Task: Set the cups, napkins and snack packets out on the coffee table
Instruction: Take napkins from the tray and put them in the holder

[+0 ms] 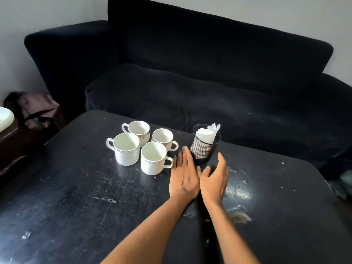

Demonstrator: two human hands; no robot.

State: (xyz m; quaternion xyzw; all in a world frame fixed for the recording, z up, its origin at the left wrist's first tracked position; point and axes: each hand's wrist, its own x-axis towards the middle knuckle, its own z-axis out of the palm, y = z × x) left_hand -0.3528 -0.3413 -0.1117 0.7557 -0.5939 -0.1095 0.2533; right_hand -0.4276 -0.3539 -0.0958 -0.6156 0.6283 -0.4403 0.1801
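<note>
Several white cups stand grouped on the dark coffee table: a large plain cup, a front cup, and two patterned cups behind. To their right a black mesh holder holds white napkins. My left hand is flat and open, fingertips just left of the holder's base. My right hand is open, thumb raised near the holder's right side. Neither hand holds anything. No snack packets are visible.
A dark sofa runs along the table's far edge. At the left, a dark bag lies on a brown side surface, beside a pale rounded object. The tabletop is scratched, with worn pale patches near its right front.
</note>
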